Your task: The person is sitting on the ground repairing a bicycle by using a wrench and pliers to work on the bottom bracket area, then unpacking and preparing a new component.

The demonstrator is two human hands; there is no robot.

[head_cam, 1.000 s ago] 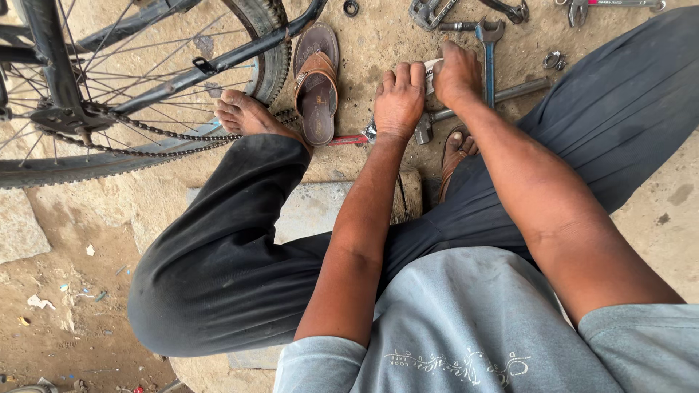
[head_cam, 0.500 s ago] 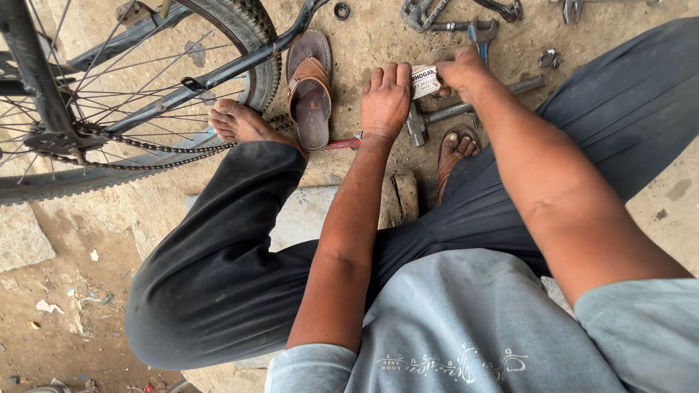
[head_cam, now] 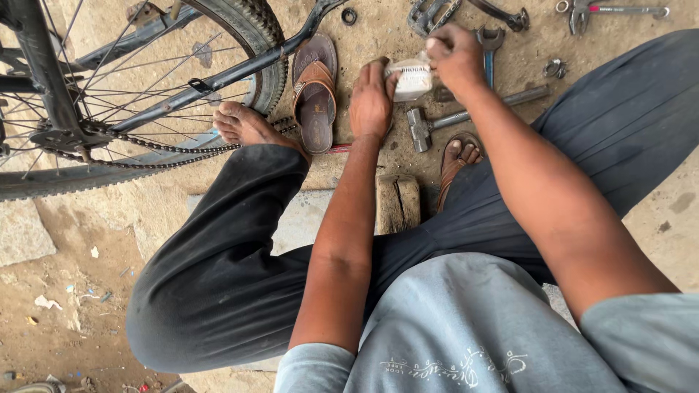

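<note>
Both my hands are stretched out over the dirt ground between my knees. My left hand [head_cam: 370,100] grips the left end of a small white box [head_cam: 411,77]. My right hand [head_cam: 453,57] pinches the box's upper right end with thumb and fingers. Just below the box lies a steel hammer [head_cam: 437,120] on the ground. A blue-handled spanner [head_cam: 488,51] lies behind my right hand.
A bicycle's rear wheel [head_cam: 247,29], frame and chain [head_cam: 145,145] lie at upper left beside my bare left foot [head_cam: 244,125]. A loose brown sandal [head_cam: 314,94] lies next to it. A wooden block [head_cam: 398,204], a pedal [head_cam: 431,13] and more tools [head_cam: 611,10] lie around.
Both hands have lifted the white box slightly off the ground and my right hand has shifted to its upper end. The view has tilted a little.
</note>
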